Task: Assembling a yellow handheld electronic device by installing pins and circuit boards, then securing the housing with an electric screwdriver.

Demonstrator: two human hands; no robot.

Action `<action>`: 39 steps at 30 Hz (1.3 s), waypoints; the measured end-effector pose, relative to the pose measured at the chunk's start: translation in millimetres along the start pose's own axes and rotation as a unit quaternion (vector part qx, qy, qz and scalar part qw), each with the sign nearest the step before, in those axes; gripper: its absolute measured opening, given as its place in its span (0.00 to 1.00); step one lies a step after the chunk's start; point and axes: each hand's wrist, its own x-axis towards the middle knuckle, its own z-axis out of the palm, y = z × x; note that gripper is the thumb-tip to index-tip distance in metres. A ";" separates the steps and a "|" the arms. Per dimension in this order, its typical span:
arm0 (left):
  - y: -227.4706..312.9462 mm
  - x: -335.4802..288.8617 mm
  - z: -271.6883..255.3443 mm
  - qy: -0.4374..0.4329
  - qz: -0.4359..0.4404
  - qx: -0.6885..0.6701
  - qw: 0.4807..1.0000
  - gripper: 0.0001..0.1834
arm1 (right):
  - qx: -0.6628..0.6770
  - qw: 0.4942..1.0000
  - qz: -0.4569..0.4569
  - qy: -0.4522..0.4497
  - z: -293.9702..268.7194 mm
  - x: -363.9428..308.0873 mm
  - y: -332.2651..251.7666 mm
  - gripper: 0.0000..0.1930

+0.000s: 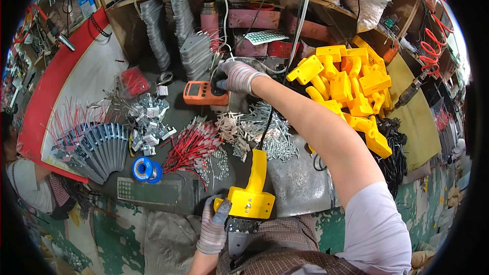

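Note:
My left hand (212, 231), in a striped glove with grey fingertips, grips a yellow-handled tool (250, 201) at its boxy housing, the thumb on the side. The tool's grey metal end points toward my lap, and a black cord (267, 125) leaves its handle and passes behind my right forearm. My right hand (238, 76), in a similar glove, reaches across the bench. Its fingers are closed at the dark right end of an orange meter (199, 93) with a small screen and buttons. Whatever they hold there is hidden.
Yellow handles (351, 81) lie heaped at the right beside black cords (392, 137). Screws (277, 137), red wires (191, 145), fanned metal plates (102, 147) and a blue solder spool (147, 169) cover the bench. Plate stacks (196, 53) and a pink flask (209, 23) stand behind. A person (30, 183) sits left.

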 end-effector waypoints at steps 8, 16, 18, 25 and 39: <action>6.6 1.3 -5.0 -0.004 0.017 0.088 0.996 0.25 | -0.096 0.995 0.022 -0.006 -4.0 -2.4 -21.7 0.19; 4.4 5.1 -8.4 0.004 -0.022 0.038 0.999 0.28 | -0.164 0.986 0.015 -0.015 6.7 13.3 -24.2 0.20; 1.1 7.3 -12.5 0.007 -0.015 0.047 0.999 0.27 | -0.131 0.990 0.046 -0.034 -2.7 9.8 -30.5 0.17; 0.9 7.1 -11.0 -0.006 0.003 0.002 1.000 0.25 | -0.121 0.986 0.104 -0.049 -1.8 5.2 -39.7 0.15; 15.1 5.9 -7.2 0.002 -0.013 -0.015 1.000 0.21 | -0.144 0.981 0.130 -0.024 10.4 21.6 -39.7 0.16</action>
